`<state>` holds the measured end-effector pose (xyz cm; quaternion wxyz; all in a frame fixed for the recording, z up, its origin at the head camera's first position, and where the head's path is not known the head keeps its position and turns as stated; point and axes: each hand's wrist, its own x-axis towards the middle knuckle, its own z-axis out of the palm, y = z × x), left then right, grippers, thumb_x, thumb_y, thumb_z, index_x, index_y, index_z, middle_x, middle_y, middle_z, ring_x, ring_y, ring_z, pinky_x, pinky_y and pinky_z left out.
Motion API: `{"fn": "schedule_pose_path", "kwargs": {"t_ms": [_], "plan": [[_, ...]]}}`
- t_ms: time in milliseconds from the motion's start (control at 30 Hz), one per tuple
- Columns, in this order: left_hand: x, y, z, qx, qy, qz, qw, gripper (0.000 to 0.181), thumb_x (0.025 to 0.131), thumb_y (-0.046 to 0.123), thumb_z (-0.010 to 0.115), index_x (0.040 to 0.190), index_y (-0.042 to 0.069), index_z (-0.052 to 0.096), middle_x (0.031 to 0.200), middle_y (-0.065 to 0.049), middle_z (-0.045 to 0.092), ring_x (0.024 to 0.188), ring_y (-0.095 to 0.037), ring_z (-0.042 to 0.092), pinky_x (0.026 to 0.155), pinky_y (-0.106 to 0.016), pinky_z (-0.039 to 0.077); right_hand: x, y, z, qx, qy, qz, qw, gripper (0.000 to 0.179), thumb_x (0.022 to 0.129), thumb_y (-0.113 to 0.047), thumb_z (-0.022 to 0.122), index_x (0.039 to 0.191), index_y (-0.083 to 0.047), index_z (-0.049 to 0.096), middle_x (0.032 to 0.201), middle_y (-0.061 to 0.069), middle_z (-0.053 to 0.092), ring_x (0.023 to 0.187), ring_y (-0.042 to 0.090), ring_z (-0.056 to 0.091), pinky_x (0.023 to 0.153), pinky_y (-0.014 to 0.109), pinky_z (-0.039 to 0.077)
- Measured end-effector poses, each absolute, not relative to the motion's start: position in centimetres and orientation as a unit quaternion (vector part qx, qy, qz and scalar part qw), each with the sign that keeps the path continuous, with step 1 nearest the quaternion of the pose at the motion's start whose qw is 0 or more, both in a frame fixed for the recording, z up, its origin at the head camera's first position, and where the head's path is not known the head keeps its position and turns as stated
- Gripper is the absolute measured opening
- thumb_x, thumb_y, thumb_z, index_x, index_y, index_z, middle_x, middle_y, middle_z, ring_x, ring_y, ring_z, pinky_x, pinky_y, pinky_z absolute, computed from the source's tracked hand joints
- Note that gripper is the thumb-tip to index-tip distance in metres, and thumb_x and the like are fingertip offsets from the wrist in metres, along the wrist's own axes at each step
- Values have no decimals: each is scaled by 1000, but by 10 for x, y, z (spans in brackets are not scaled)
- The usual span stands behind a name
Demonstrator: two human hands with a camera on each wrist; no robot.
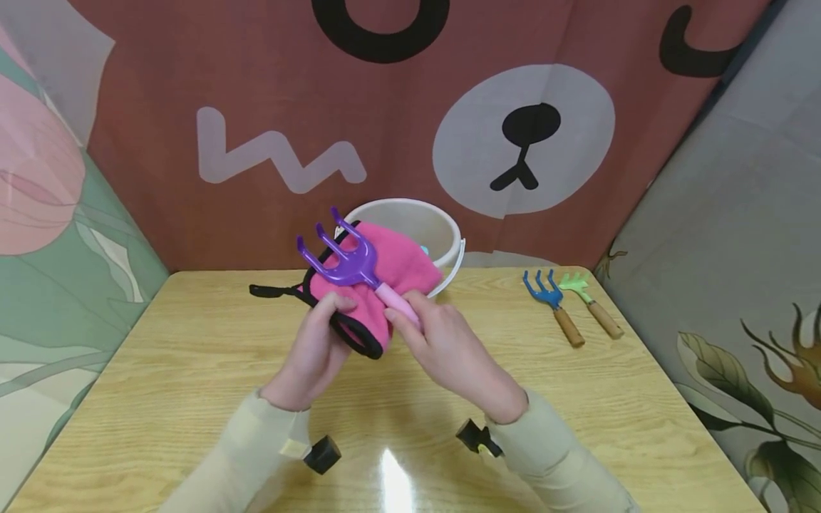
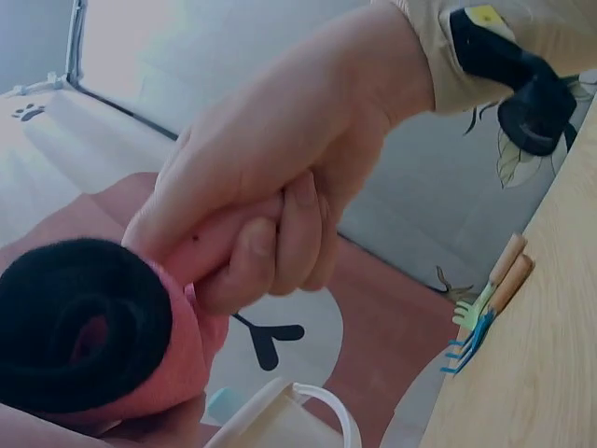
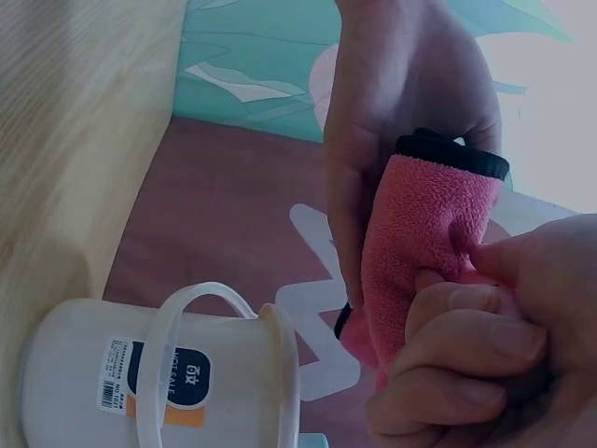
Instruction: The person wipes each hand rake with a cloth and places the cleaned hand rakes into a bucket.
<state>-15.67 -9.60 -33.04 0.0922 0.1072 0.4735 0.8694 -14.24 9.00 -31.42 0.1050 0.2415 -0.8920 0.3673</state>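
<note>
In the head view, a small purple hand rake (image 1: 351, 263) with a pink handle lies across a pink cloth (image 1: 403, 258) edged in black. My right hand (image 1: 449, 342) grips the rake's handle, thumb along it. From below and the left, my left hand (image 1: 316, 349) holds the cloth, its thumb on top near the rake's head. A black hanging loop (image 1: 272, 291) sticks out leftward from the cloth. The right wrist view shows the cloth (image 3: 424, 215) folded over between both hands. Its rolled black edge (image 2: 93, 317) faces the left wrist camera.
A white bucket (image 1: 442, 226) with a handle stands behind the hands, at the table's back edge; something light blue shows inside. On the right of the wooden table (image 1: 192, 335) lie a blue rake (image 1: 546, 293) and a green rake (image 1: 577, 285), both with wooden handles.
</note>
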Motion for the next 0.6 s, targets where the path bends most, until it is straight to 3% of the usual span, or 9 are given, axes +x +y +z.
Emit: {"fn": "schedule_pose_path", "kwargs": {"t_ms": [200,600], "plan": [[-155,-98,-329,109,443,886,78,50,100,15,32,149,6,33,146,-12,46,131,-23,47,109,-37,38,-144,89,-316,245,-892,366,98,25,106,-34,56,91,-14,55,60,-6,40,49,7,37,45,27,37],[-157,-106,-326,119,418,901,9,49,100,14,27,148,10,33,147,-11,40,133,-26,43,109,-40,37,-139,88,-318,252,-888,377,77,25,107,-35,53,97,-14,59,61,-6,42,48,4,36,43,26,36]]}}
